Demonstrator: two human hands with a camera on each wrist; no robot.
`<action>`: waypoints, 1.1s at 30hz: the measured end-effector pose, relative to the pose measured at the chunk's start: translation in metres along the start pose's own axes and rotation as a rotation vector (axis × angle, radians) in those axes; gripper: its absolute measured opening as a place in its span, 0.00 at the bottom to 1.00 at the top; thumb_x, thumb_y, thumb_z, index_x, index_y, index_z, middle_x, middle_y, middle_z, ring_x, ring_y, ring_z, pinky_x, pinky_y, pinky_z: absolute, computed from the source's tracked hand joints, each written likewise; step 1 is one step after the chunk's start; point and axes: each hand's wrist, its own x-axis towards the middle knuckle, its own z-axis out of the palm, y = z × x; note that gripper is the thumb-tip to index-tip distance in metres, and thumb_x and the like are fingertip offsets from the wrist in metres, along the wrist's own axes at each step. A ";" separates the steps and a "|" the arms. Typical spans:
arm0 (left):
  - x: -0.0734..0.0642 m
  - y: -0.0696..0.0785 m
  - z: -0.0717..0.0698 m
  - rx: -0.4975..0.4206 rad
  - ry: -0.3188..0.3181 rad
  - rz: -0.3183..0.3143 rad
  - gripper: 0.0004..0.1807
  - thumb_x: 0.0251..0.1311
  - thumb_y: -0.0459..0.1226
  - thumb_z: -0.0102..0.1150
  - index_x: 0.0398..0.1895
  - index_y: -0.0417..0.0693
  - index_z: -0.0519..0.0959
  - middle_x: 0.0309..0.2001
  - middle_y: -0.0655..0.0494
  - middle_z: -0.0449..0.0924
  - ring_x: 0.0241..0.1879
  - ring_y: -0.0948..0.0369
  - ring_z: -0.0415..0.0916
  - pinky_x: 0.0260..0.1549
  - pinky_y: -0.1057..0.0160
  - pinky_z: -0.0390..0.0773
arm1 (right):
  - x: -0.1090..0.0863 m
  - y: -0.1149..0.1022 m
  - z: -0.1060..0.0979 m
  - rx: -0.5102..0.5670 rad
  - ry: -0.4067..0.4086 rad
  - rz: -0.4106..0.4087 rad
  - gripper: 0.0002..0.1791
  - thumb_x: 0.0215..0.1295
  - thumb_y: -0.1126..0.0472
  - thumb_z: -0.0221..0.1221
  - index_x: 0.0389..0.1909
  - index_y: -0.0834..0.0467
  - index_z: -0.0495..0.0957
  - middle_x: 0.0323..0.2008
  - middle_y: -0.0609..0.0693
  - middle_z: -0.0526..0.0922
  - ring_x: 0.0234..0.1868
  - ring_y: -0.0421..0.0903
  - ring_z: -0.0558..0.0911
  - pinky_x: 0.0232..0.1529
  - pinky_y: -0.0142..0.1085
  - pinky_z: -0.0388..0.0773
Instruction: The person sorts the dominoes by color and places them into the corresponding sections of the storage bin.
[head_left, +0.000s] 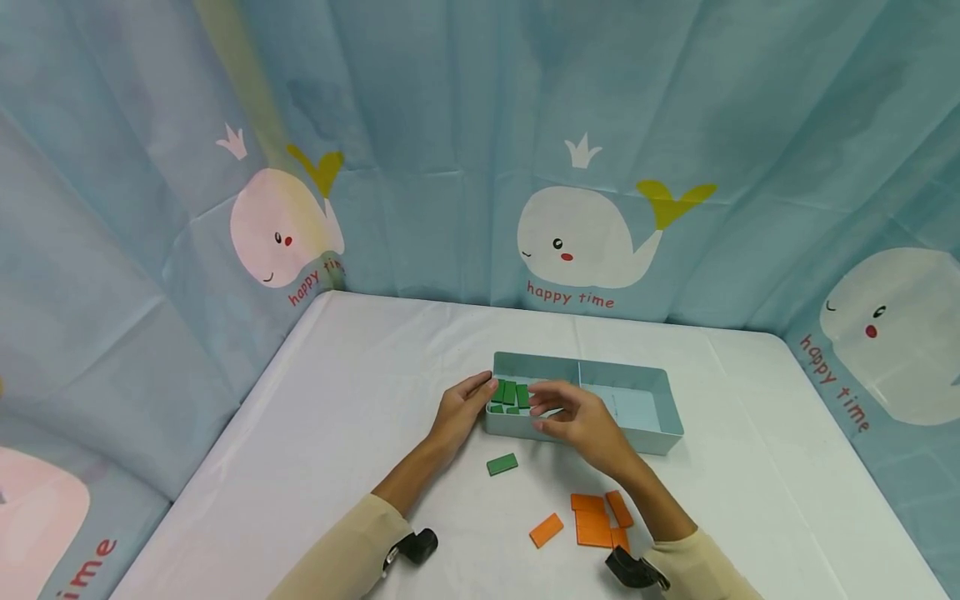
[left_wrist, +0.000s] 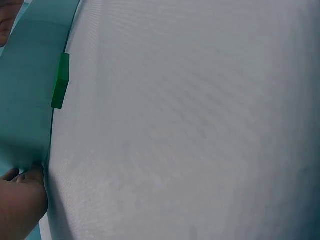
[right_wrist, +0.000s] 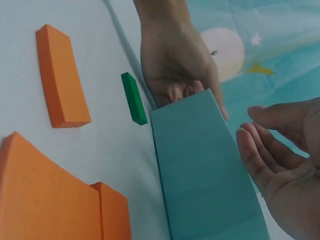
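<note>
A pale blue-green box (head_left: 633,435) with a divider stands on the white table. Several flat green blocks (head_left: 510,392) lie in its left compartment. My left hand (head_left: 456,417) holds the box's left end; in the right wrist view its fingers (right_wrist: 185,91) curl against the end wall. My right hand (head_left: 581,423) hovers over the front wall near the divider, thumb and fingers apart, nothing between them. One green block (head_left: 502,464) lies on the table in front of the box; it also shows in the left wrist view as a green block (left_wrist: 61,81) beside the wall.
Several orange blocks (head_left: 593,528) lie close together near my right forearm, and a single orange block (head_left: 547,530) lies to their left. Behind the table (head_left: 360,350) hangs a blue curtain (head_left: 420,208) printed with whales.
</note>
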 end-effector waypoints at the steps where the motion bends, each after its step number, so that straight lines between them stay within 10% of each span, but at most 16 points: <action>1: 0.001 0.000 0.000 -0.002 0.000 0.002 0.35 0.77 0.51 0.61 0.77 0.39 0.71 0.74 0.42 0.74 0.75 0.49 0.70 0.75 0.49 0.71 | -0.001 0.000 0.001 0.001 -0.006 -0.002 0.25 0.70 0.69 0.68 0.67 0.61 0.79 0.55 0.64 0.85 0.53 0.52 0.87 0.53 0.34 0.87; 33: -0.002 0.002 0.000 0.014 0.005 0.011 0.34 0.78 0.52 0.60 0.76 0.40 0.71 0.73 0.44 0.75 0.75 0.50 0.71 0.75 0.48 0.69 | -0.017 0.014 0.028 -0.001 -0.229 0.031 0.26 0.68 0.70 0.69 0.67 0.61 0.79 0.57 0.60 0.85 0.58 0.56 0.85 0.56 0.38 0.86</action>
